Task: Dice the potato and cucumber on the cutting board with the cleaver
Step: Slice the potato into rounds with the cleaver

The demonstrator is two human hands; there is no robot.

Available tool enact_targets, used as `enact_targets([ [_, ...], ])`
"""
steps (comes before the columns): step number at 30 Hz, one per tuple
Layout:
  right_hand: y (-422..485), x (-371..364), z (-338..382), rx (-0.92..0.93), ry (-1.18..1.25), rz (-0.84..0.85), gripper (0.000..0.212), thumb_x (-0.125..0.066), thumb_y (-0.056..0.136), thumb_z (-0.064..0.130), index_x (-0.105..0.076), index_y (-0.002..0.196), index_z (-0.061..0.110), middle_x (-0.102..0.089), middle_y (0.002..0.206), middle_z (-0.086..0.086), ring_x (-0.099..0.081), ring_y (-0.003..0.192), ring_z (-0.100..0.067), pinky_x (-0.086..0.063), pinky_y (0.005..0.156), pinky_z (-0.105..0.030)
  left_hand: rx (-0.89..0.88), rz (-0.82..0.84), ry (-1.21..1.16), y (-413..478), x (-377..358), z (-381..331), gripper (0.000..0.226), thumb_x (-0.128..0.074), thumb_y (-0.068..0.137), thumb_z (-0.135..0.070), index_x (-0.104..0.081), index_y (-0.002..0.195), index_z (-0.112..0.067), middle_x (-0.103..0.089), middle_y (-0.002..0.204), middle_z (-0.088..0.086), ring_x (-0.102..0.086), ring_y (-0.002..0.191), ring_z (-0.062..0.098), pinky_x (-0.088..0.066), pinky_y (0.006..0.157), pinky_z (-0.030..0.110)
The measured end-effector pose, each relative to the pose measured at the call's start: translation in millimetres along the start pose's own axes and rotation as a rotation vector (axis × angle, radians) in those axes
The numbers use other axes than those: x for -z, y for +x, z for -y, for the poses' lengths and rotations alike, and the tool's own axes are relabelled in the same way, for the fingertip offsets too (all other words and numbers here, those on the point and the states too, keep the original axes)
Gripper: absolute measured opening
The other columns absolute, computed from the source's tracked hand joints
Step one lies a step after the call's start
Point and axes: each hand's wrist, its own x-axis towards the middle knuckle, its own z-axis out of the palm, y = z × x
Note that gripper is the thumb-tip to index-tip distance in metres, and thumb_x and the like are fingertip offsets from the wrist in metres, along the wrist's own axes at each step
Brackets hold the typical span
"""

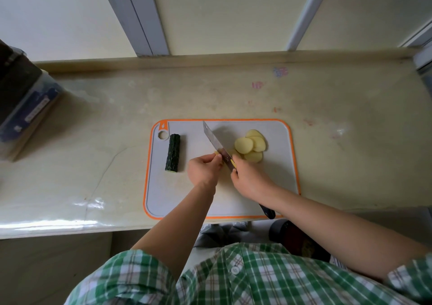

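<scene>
Left hand (203,169) pinches the potato stub (216,153), right hand (249,179) grips the cleaver (214,139) (slices (244,145) lie beyond it); cut slowly, straight down.

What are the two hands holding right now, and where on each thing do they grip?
The right hand grips the cleaver high on its handle, by the blade. The left hand pinches a small potato piece with its fingertips.

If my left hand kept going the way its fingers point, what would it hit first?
Probably the cleaver blade: the left hand pinches a potato end right beside it, though the gap is unclear.
</scene>
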Motion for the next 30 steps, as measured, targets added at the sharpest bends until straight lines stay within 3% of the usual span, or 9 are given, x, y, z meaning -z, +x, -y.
enact_targets([
  [4, 7.7, -6.9, -6.5, -0.02, 0.04, 0.007, 0.005, -0.043, 0.091, 0.012, -0.041, 0.088, 0.013, -0.048, 0.067, -0.004, -0.044, 0.056, -0.02, -0.032, 0.053, -0.03, 0.005, 0.016, -0.01, 0.2, 1.5, 0.4, 0.009, -0.073, 0.082, -0.007, -0.074, 0.076, -0.013, -0.073, 0.074, 0.008, -0.071, 0.073, 0.025, -0.059, 0.083, 0.042],
  [7, 4.5, -13.9, -12.2, -0.008, 0.088, -0.01, 0.005, -0.043, 0.092, 0.01, -0.047, 0.095, 0.008, -0.051, 0.067, -0.007, -0.05, 0.058, -0.024, -0.038, 0.053, -0.032, 0.005, 0.046, -0.05, 0.9, 3.3, 0.6, 0.009, -0.07, 0.084, -0.004, -0.074, 0.09, 0.001, -0.073, 0.09, 0.021, -0.069, 0.074, 0.028, -0.058, 0.086, 0.041],
  [10, 3.8, -13.7, -13.5, -0.007, 0.097, -0.019, 0.008, -0.044, 0.093, 0.011, -0.049, 0.097, 0.006, -0.057, 0.074, -0.013, -0.055, 0.065, -0.03, -0.044, 0.058, -0.037, -0.013, 0.078, -0.055, 0.6, 5.8, 0.6, 0.016, -0.067, 0.087, -0.003, -0.072, 0.096, 0.009, -0.071, 0.096, 0.026, -0.065, 0.068, 0.021, -0.058, 0.078, 0.034],
  [12, 5.4, -6.0, -11.5, -0.001, 0.121, -0.031, 0.005, -0.044, 0.093, 0.01, -0.048, 0.092, 0.008, -0.055, 0.074, -0.011, -0.053, 0.066, -0.029, -0.042, 0.059, -0.035, -0.024, 0.081, -0.047, 0.7, 6.8, 1.8, 0.019, -0.067, 0.089, -0.007, -0.071, 0.097, 0.009, -0.072, 0.095, 0.024, -0.066, 0.069, 0.021, -0.058, 0.08, 0.036],
  [17, -1.2, 17.0, -5.5, -0.016, 0.123, -0.008, 0.005, -0.041, 0.092, 0.014, -0.046, 0.092, 0.012, -0.045, 0.062, 0.0, -0.039, 0.043, -0.008, -0.028, 0.039, -0.019, -0.042, 0.049, -0.034, -2.1, 5.8, 3.6, 0.015, -0.064, 0.092, -0.012, -0.075, 0.09, -0.002, -0.073, 0.086, 0.015, -0.069, 0.074, 0.022, -0.058, 0.084, 0.039],
  [23, -15.1, 22.7, 4.9, 0.016, 0.076, 0.01, 0.02, -0.039, 0.092, 0.013, -0.05, 0.109, 0.01, -0.051, 0.073, -0.008, -0.037, 0.046, -0.013, -0.036, 0.05, -0.028, -0.065, 0.003, 0.03, -0.7, 3.3, 6.5, 0.022, -0.062, 0.093, -0.017, -0.076, 0.086, -0.002, -0.073, 0.077, 0.011, -0.071, 0.075, 0.024, -0.059, 0.08, 0.038],
  [27, -21.0, 20.3, 3.0, 0.006, 0.034, -0.017, 0.007, -0.04, 0.091, 0.012, -0.046, 0.092, 0.011, -0.043, 0.062, 0.0, -0.037, 0.046, -0.016, -0.03, 0.044, -0.026, -0.084, 0.007, 0.074, -0.4, 0.3, 6.9, 0.02, -0.063, 0.093, -0.019, -0.077, 0.09, -0.005, -0.075, 0.081, 0.01, -0.073, 0.08, 0.024, -0.058, 0.085, 0.04],
  [30, -21.3, 16.2, 2.1, 0.008, 0.018, -0.024, 0.01, -0.041, 0.091, 0.011, -0.039, 0.083, 0.015, -0.037, 0.059, 0.004, -0.036, 0.05, -0.016, -0.026, 0.052, -0.029, -0.105, -0.017, 0.123, 0.7, -2.3, 7.6, 0.021, -0.063, 0.092, -0.021, -0.077, 0.086, -0.007, -0.075, 0.081, 0.009, -0.072, 0.08, 0.025, -0.057, 0.084, 0.043],
])
